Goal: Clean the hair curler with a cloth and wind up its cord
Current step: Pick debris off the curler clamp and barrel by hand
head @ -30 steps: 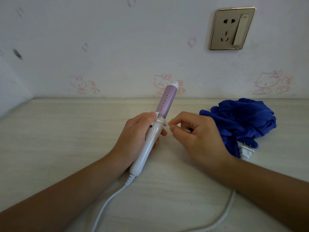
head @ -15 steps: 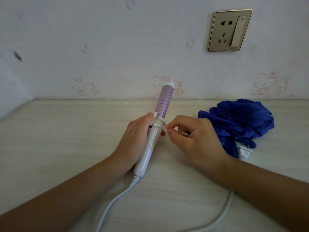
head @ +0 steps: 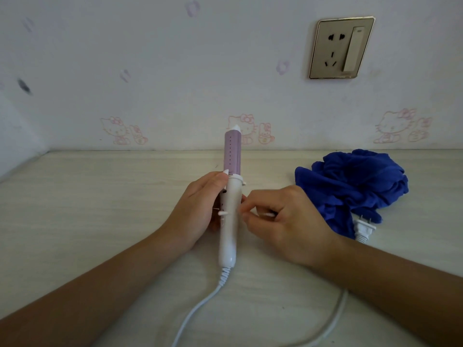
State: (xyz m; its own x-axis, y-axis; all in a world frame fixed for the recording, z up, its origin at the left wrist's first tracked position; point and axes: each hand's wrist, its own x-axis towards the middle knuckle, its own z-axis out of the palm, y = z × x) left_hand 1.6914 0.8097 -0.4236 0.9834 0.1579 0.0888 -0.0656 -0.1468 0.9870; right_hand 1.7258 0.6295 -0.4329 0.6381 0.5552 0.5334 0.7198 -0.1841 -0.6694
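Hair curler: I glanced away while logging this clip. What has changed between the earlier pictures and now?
The hair curler swung from leaning right to almost straight. The right hand, pinching what looks like a thin white stick, slid from the collar below the purple barrel down to mid-handle. Unchanged: the left hand and its grip on the handle; blue cloth, plug and cord on the table.

curler (head: pixel 229 221) centre | cloth (head: pixel 350 186) right, on table (head: pixel 100 209) | plug (head: pixel 363 230) before cloth | socket (head: pixel 342 47) on wall (head: pixel 150 58) behind
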